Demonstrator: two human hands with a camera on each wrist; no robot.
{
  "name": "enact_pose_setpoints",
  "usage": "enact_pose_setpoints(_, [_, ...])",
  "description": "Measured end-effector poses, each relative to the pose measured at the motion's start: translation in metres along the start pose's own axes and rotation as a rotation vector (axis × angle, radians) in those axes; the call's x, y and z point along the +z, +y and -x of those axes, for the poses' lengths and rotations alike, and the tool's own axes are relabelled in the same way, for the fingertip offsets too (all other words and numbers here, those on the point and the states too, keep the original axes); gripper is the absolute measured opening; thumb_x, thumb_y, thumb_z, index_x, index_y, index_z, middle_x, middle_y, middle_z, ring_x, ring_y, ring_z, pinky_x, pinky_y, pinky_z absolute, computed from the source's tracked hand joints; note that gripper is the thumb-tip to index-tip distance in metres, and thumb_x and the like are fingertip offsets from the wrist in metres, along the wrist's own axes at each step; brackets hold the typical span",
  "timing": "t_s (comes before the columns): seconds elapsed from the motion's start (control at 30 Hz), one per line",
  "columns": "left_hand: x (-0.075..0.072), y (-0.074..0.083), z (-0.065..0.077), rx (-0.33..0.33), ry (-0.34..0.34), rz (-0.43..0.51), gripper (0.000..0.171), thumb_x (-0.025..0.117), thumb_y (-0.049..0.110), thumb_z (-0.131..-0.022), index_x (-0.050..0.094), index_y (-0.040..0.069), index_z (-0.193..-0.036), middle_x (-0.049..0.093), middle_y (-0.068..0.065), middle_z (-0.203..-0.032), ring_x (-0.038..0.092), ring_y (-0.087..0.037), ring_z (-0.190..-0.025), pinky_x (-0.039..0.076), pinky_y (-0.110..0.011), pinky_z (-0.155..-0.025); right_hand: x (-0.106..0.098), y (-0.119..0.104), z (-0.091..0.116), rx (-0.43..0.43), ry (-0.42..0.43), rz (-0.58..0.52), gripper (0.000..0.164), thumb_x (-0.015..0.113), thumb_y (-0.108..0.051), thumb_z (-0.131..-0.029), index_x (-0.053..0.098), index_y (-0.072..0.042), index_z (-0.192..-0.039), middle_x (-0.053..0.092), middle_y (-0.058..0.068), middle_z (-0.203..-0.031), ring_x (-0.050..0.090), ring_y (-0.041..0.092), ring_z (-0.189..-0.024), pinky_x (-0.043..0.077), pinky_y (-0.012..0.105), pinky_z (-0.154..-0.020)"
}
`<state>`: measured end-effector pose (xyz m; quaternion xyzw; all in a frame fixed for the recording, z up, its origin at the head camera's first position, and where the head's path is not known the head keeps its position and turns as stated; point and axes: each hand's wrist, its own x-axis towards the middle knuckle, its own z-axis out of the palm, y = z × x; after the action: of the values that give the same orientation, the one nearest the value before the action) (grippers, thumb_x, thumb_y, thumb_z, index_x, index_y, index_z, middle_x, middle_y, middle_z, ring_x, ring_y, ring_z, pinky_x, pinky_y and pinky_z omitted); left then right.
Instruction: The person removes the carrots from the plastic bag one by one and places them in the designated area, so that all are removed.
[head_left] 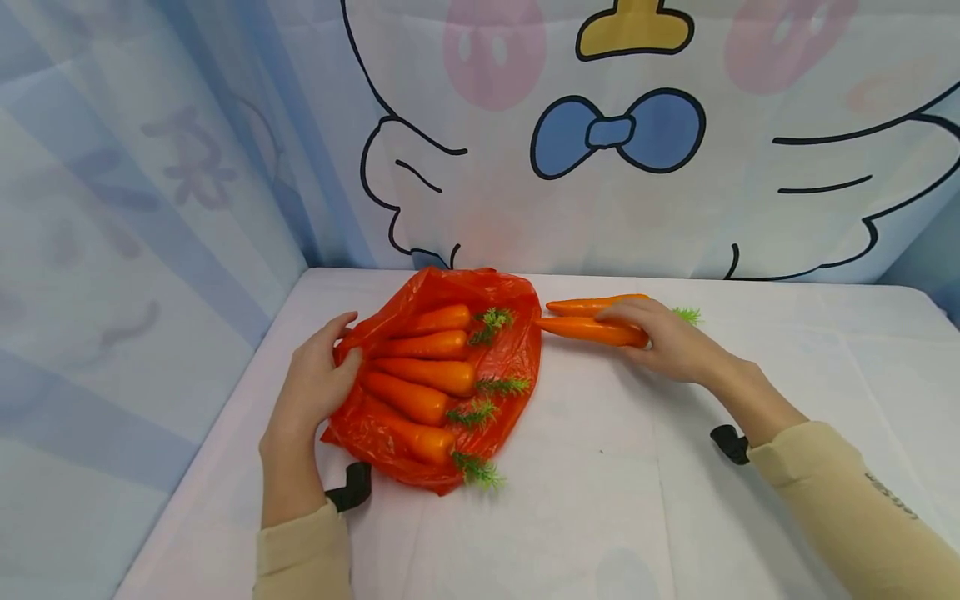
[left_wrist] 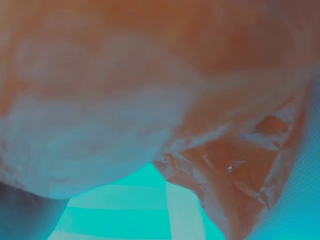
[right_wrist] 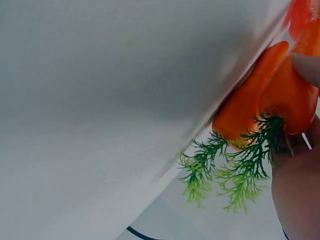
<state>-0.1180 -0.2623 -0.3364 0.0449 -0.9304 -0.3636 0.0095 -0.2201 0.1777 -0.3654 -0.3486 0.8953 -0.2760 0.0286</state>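
An orange-red plastic bag (head_left: 510, 292) lies spread on the table, with several carrots (head_left: 431, 375) in a row on it, their green tops to the right. My left hand (head_left: 307, 387) pinches the bag's left edge, thumb on top; the left wrist view shows mostly crumpled plastic (left_wrist: 235, 175). To the right of the bag, my right hand (head_left: 667, 340) grips a carrot (head_left: 581, 329) near its thick end, its tip pointing at the bag's right edge. Just behind lies another carrot (head_left: 581, 306). Both feathery green tops (right_wrist: 250, 160) show in the right wrist view.
The table (head_left: 570, 500) has a white cover. Behind it hangs a printed cloth (head_left: 495, 192) with a blue bow, and a blue-white curtain (head_left: 150, 275) closes off the left side. Dark straps with small black mounts (head_left: 356, 487) sit at both wrists.
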Motion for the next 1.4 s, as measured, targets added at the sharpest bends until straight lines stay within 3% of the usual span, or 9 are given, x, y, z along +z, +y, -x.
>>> enact_pose_setpoints(0.13, [0.0, 0.0, 0.0, 0.0, -0.003, 0.0, 0.056, 0.046, 0.017, -0.103, 0.034, 0.008, -0.157, 0.045, -0.023, -0.148, 0.048, -0.04, -0.124, 0.042, -0.059, -0.104, 0.0, 0.004, 0.001, 0.001, -0.03, 0.038, 0.043, 0.068, 0.006, -0.089, 0.066, -0.008, -0.13, 0.057, 0.011, -0.141, 0.046, 0.035, -0.129, 0.039, 0.058, -0.105])
enact_pose_setpoints(0.37, [0.0, -0.001, 0.0, 0.001, 0.0, -0.007, 0.056, 0.046, 0.016, -0.103, 0.034, 0.008, -0.157, 0.045, -0.023, -0.148, 0.047, -0.04, -0.125, 0.041, -0.06, -0.105, 0.003, 0.007, 0.005, 0.103, -0.103, 0.063, 0.047, 0.069, 0.002, -0.091, 0.061, -0.006, -0.136, 0.056, 0.016, -0.139, 0.047, 0.04, -0.127, 0.039, 0.06, -0.105])
enact_pose_setpoints(0.73, [0.001, 0.0, 0.0, -0.009, -0.009, 0.005, 0.057, 0.047, 0.016, -0.103, 0.033, 0.009, -0.157, 0.044, -0.022, -0.149, 0.047, -0.04, -0.126, 0.043, -0.06, -0.103, -0.001, 0.005, 0.01, 0.131, -0.081, 0.081, 0.046, 0.074, -0.004, -0.09, 0.061, -0.007, -0.134, 0.053, 0.018, -0.139, 0.043, 0.039, -0.126, 0.033, 0.062, -0.109])
enact_pose_setpoints(1.13, [0.001, -0.001, 0.0, 0.006, 0.001, -0.004, 0.056, 0.046, 0.016, -0.102, 0.034, 0.007, -0.156, 0.045, -0.023, -0.148, 0.048, -0.041, -0.125, 0.041, -0.06, -0.105, 0.001, 0.006, 0.008, 0.11, -0.038, 0.124, 0.037, 0.073, -0.001, -0.089, 0.068, -0.006, -0.125, 0.057, 0.017, -0.133, 0.046, 0.038, -0.122, 0.039, 0.059, -0.105])
enact_pose_setpoints(1.4, [0.002, 0.0, -0.001, -0.008, -0.005, -0.002, 0.056, 0.047, 0.017, -0.103, 0.033, 0.009, -0.157, 0.044, -0.023, -0.148, 0.048, -0.04, -0.125, 0.043, -0.059, -0.103, 0.005, 0.008, 0.004, 0.032, 0.017, 0.174, 0.035, 0.074, 0.0, -0.087, 0.07, -0.004, -0.122, 0.062, 0.015, -0.129, 0.048, 0.038, -0.123, 0.041, 0.057, -0.102])
